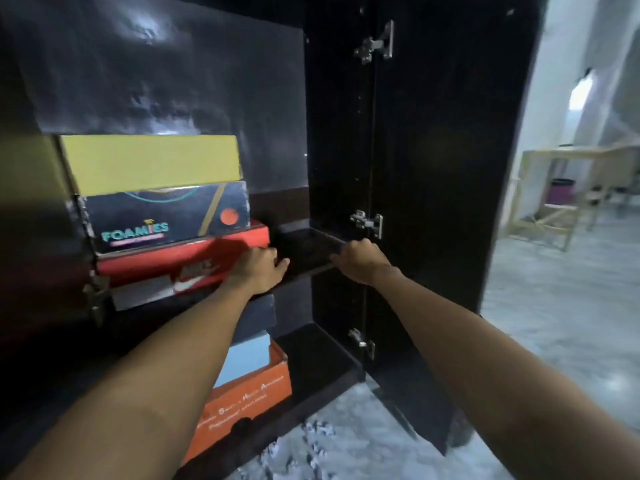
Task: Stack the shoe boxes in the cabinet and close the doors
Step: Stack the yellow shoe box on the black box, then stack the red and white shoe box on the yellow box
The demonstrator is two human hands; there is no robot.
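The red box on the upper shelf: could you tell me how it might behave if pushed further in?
The red box carries two boxes, so it would probably drag heavily. Its cardboard may flex under the left hand. The stack could shift or tip.

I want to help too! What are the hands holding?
No box is held. The left hand presses flat on the red box's right end; the right hand rests on the shelf's front edge.

— What is sitting on the shelf (311, 251)?

— A red box (194, 261), with a dark box (166, 216) and yellow box (152, 162) lying above it.

— The hands?

— The left hand (259, 271) is pressing the red box's right end; the right hand (360, 263) is gripping the shelf's front edge.
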